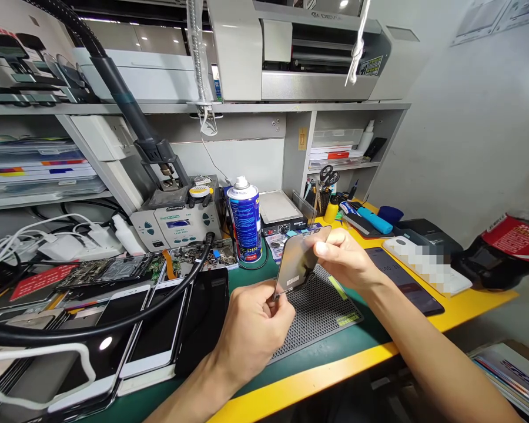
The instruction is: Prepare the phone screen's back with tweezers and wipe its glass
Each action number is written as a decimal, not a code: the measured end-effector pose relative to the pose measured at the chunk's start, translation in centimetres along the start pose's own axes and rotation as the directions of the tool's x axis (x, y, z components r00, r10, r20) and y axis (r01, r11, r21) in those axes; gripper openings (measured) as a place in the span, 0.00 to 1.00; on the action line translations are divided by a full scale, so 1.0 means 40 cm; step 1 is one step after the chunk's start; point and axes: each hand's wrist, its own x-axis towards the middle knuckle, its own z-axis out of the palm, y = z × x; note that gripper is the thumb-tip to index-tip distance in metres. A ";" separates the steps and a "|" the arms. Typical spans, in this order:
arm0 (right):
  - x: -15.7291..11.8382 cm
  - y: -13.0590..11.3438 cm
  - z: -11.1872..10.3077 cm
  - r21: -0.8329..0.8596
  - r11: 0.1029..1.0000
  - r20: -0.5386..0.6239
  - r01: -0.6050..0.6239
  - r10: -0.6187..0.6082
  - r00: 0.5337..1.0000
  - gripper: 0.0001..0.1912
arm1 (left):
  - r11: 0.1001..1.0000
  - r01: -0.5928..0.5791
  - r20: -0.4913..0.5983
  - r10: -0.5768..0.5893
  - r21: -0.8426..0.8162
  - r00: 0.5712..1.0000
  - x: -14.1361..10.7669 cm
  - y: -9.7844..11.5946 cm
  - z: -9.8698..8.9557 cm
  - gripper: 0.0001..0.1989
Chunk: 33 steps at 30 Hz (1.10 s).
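Observation:
Between both hands I hold a thin, dark, shiny phone-sized panel (297, 264), tilted upright above the bench; a small pale mark shows near its lower end. I cannot tell whether it is a whole phone or only a back cover. My left hand (258, 323) pinches its lower left corner, fingers curled. At its upper right edge, my right hand (344, 258) grips with the thumb on the near face. Beneath them lies a grey perforated mat (317, 311) on the green work surface (255, 385). A dark phone with a lit screen (401, 279) rests right of the mat.
Several phones (158, 329) lie at the left, crossed by a black hose (127, 329). Behind stand a hot-air station (180, 226), a blue spray can (244, 223) and a small heating plate (282, 214). A cola bottle (506, 247) lies at the right edge.

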 end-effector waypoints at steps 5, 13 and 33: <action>0.002 -0.003 0.002 -0.022 1.000 -0.011 -0.011 0.010 1.000 0.25 | 1.000 0.018 0.023 -0.018 -0.014 1.000 0.002 0.002 0.000 0.15; 0.000 -0.009 0.006 -0.059 0.997 -0.048 -0.045 0.042 0.998 0.28 | 0.988 0.108 0.076 -0.100 -0.107 0.992 0.006 0.000 -0.004 0.15; 0.004 0.003 -0.002 -0.104 0.968 -0.160 -0.230 0.212 0.964 0.24 | 0.847 0.316 0.342 -0.172 -0.428 0.924 0.020 0.016 -0.034 0.09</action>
